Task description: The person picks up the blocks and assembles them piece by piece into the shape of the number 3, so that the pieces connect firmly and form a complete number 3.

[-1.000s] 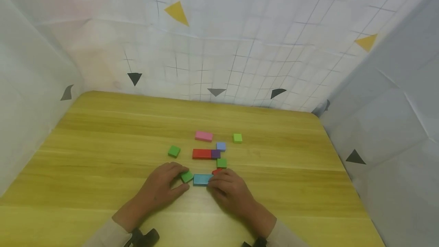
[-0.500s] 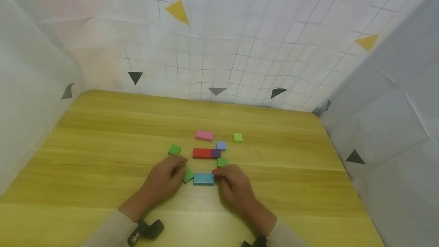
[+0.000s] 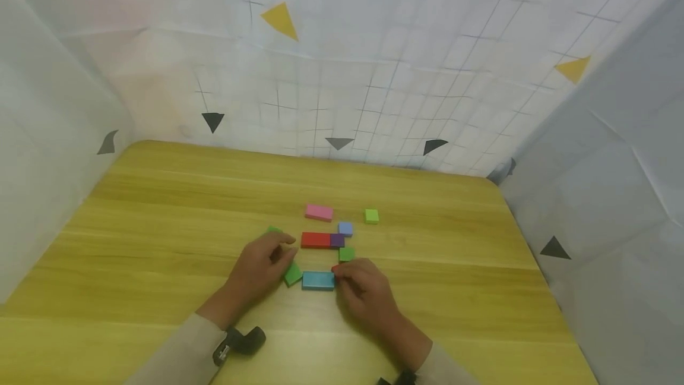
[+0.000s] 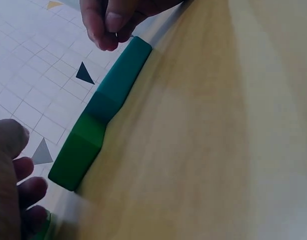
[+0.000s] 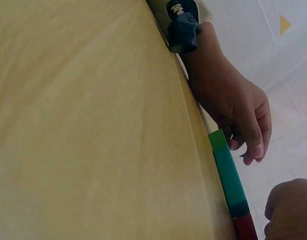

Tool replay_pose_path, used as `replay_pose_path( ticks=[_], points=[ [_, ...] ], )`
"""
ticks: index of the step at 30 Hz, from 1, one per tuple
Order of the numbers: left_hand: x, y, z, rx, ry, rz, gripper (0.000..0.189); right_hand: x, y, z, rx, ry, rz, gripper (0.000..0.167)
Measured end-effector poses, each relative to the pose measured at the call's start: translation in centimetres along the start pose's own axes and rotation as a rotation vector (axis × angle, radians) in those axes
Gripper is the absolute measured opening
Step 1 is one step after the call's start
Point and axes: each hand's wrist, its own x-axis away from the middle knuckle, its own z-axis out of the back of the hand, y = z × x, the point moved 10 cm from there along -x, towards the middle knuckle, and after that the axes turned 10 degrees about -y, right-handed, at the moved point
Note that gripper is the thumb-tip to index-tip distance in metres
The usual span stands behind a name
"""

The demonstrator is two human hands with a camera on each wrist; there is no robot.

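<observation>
My left hand point(image 3: 259, 261) hovers beside a green block point(image 3: 293, 274), thumb and fingers apart and nothing between them. That block touches the left end of a long blue block point(image 3: 317, 281), tilted against it. A second green block point(image 3: 274, 229) is mostly hidden behind the left fingers. At the blue block's right end, my right hand point(image 3: 369, 293) pinches a small red block point(image 3: 335, 268), largely covered by the fingers. The red block point(image 5: 245, 227) shows at the blue block's end in the right wrist view.
Behind the hands lie a long red block point(image 3: 316, 240) touching a purple block point(image 3: 337, 240), a green block point(image 3: 346, 254), a light blue block point(image 3: 345, 229), a pink block point(image 3: 319, 212) and a lime block point(image 3: 371, 216). White sheets surround the wooden table point(image 3: 454, 254).
My left hand has left the tilted green block and moved up and right, now covering most of the farther green block. The right fingers have drawn off the blue block onto the red block.
</observation>
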Motion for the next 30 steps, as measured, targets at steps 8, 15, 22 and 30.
replay_pose_path(
  ticks=[8, 15, 22, 30],
  points=[
    [-1.2, 1.0, -0.1, 0.023, 0.020, -0.131, 0.024, -0.1, 0.3, 0.3, -0.043, 0.008, 0.015, 0.026],
    [-1.6, 2.2, -0.2, -0.056, 0.061, -0.290, 0.024, -0.1, 0.9, 0.7, -0.072, 0.040, 0.000, 0.022],
    [-2.1, 1.8, -0.9, -0.017, 0.004, -0.243, 0.023, -0.3, 4.0, 2.9, 0.007, 0.145, -0.135, 0.009],
    [-2.6, 1.1, -1.5, 0.008, -0.061, -0.150, 0.021, -0.7, 10.2, 5.0, 0.047, 0.196, -0.392, 0.003]
  ],
)
